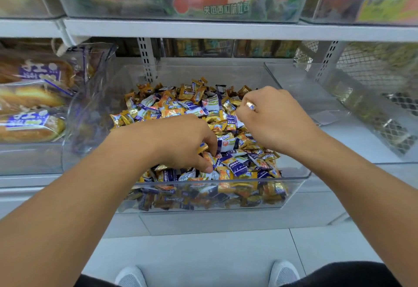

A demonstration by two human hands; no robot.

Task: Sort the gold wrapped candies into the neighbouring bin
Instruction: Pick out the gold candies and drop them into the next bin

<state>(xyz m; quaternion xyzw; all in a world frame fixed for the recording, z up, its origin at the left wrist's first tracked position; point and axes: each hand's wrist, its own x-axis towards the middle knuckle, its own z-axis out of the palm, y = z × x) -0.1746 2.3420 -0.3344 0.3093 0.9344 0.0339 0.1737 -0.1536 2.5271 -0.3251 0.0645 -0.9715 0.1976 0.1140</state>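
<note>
My left hand (181, 144) is down in the clear candy bin (294, 177), fingers curled into the heap, thumb and fingertips closed on a gold wrapped candy (203, 148) near the middle of the pile. My right hand (271, 117) is lifted just above the heap toward the bin's back right, its grip pinched tight round a small candy (250, 105) of which only a shiny scrap shows between finger and thumb; I cannot tell its colour for sure.

The mixed candies (199, 105) fill the bin from front wall to back: gold wrappers, orange ones, and white-and-purple ones all jumbled together, some pressed against the clear front panel.

Just beside it on my right stands the neighbouring bin (328, 114), clear-walled, its pale floor showing. On my left another clear bin holds bagged bread rolls (29, 114) with purple-and-white labels. A white shelf rail (226, 29) runs across above, with more clear bins of packaged goods and price cards on the level over it. Wire mesh (373, 64) backs the shelf at the right. Below, the toes of my pale shoes (131, 277) stand on the tiled floor.
</note>
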